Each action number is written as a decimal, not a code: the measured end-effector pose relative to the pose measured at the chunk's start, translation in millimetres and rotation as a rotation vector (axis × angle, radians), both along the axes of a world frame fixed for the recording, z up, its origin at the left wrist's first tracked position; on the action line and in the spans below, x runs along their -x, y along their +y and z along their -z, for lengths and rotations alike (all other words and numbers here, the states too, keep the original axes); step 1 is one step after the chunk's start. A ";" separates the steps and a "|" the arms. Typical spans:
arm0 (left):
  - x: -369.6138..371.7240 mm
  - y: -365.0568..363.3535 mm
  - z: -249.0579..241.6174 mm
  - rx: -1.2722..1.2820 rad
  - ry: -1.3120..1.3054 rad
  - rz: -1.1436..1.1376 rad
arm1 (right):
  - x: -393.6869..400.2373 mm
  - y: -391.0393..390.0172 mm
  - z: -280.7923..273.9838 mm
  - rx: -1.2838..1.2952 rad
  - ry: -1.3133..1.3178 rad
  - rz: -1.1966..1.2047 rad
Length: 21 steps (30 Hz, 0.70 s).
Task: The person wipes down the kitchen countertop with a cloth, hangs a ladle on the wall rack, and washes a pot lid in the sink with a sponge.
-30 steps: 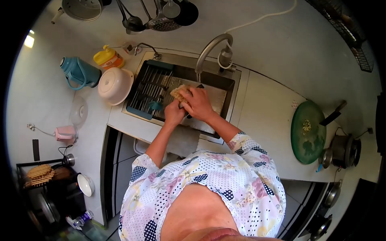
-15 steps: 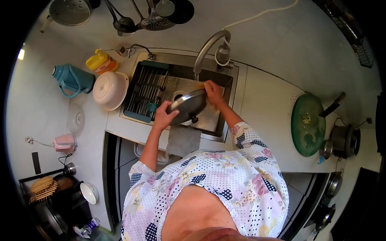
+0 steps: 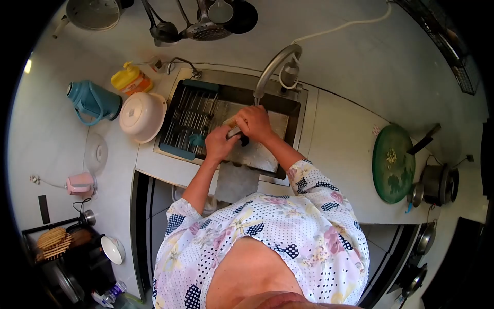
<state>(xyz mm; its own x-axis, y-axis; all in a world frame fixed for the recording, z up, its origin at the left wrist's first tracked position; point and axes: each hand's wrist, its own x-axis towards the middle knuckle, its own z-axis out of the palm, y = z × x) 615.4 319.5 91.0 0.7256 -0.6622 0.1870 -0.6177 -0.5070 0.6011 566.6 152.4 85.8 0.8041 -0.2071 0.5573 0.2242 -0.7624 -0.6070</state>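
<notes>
Over the sink [image 3: 294, 116], my left hand [image 3: 220, 142] is closed on the near-left edge of a metal lid [image 3: 235, 132], which is tilted nearly edge-on. My right hand [image 3: 254, 122] grips the lid's far side, close beside the left one, just below the spout of the faucet [image 3: 267, 73]. The lid's dark knob [image 3: 244, 140] shows beneath the hands, and most of the lid is hidden by them. To the left of my hands lies a drying rack [image 3: 189, 110] across the sink. A grey cloth [image 3: 236, 183] hangs over the sink's front edge.
Left of the sink are a pink basin [image 3: 140, 117], a yellow bottle [image 3: 131, 80] and a teal thermos [image 3: 94, 100]. At the right stand a green cutting board [image 3: 393, 170], a knife [image 3: 424, 140] and a dark pot [image 3: 436, 183]. Ladles [image 3: 206, 30] hang above.
The lid has turned from showing its broad face to nearly edge-on. My right hand has moved left and down, and both hands are closer together. The view has shifted slightly.
</notes>
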 end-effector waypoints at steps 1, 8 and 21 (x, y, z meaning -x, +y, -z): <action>-1.9 -2.3 -1.6 0.012 -0.039 0.013 | -3.0 -7.9 5.5 -0.019 -0.005 -0.021; -5.0 3.0 -9.9 0.030 -0.033 0.050 | -9.7 -59.4 81.8 -0.430 0.218 0.180; -7.8 -5.1 -4.7 -0.041 0.067 0.050 | -20.3 -69.7 93.9 -0.635 0.352 0.217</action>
